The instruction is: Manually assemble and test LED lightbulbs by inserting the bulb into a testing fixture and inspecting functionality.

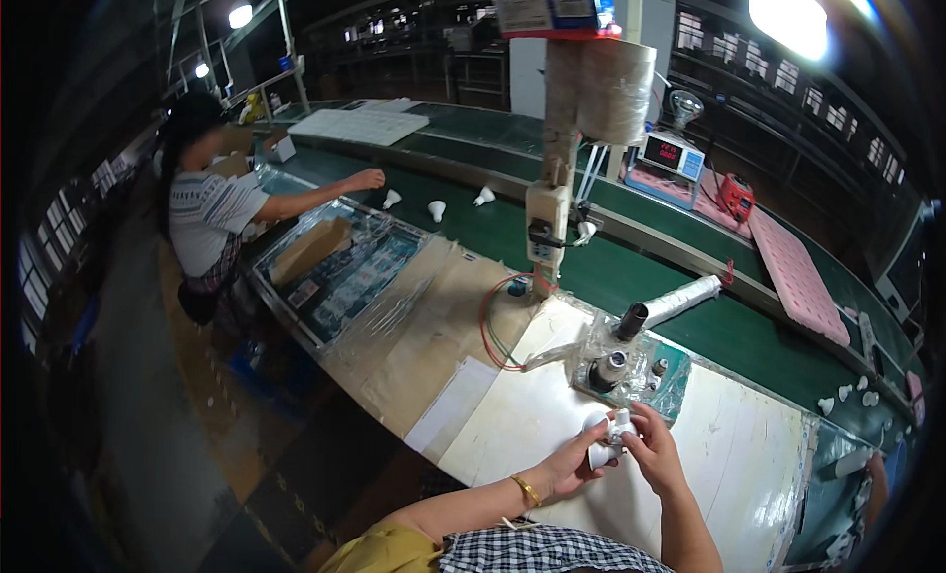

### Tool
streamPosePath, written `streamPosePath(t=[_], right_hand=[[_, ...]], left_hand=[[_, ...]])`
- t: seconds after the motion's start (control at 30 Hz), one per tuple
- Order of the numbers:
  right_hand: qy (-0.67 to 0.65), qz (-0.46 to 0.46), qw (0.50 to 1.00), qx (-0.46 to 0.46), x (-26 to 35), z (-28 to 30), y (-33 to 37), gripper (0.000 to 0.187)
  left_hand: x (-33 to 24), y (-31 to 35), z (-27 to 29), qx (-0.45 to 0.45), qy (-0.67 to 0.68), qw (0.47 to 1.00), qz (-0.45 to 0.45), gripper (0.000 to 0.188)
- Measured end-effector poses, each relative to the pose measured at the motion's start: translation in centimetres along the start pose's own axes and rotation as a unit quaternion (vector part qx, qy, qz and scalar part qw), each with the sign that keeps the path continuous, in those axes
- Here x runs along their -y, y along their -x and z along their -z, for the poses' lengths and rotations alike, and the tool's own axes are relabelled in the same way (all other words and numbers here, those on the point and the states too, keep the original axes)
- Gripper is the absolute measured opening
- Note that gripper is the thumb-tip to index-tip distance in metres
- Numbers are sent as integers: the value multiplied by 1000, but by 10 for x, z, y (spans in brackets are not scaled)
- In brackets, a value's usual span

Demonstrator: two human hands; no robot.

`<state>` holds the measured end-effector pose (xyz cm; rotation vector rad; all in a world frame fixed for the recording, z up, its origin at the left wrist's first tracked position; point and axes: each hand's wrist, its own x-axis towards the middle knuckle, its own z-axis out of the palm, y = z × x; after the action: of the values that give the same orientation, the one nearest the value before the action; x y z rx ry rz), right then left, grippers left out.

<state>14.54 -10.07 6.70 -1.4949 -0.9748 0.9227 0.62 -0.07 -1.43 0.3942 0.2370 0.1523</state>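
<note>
Above the white work surface, both hands are closed together around white lamp bulbs. My left hand, with a gold bracelet at the wrist, grips a white bulb whose wide cup shape faces down. My right hand has its fingers on another white bulb, pressed close to the first. Fingers cover parts of both bulbs, so I cannot tell whether they touch. Just beyond the hands stands a plastic-wrapped test fixture with a metal socket and a black knob, on a green plate.
Beyond the table runs a green conveyor carrying white bulbs. A post with a power outlet rises at the table's far edge. A meter and a pink foam tray sit farther right. A co-worker reaches over the belt at left; another hand shows at right.
</note>
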Motion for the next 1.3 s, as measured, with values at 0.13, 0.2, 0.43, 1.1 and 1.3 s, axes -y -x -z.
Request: streamPosePath(t=[0.13, 0.2, 0.43, 1.1, 1.3], right_hand=[[-29, -62, 996, 51, 8, 2, -4, 54], [12, -14, 1000, 24, -14, -4, -3, 52], [87, -27, 984, -153, 6, 17, -22, 51], [313, -50, 923, -220, -16, 66, -73, 53], [354, 6, 906, -233, -10, 63, -72, 53]], left_hand=[[-11, 6, -22, -27, 20, 999, 12, 45], [-19, 7, -15, -23, 84, 996, 19, 43], [-38, 15, -18, -27, 70, 997, -14, 62], [-51, 14, -25, -11, -280, 955, -102, 72], [-44, 15, -21, -17, -340, 933, -115, 54]])
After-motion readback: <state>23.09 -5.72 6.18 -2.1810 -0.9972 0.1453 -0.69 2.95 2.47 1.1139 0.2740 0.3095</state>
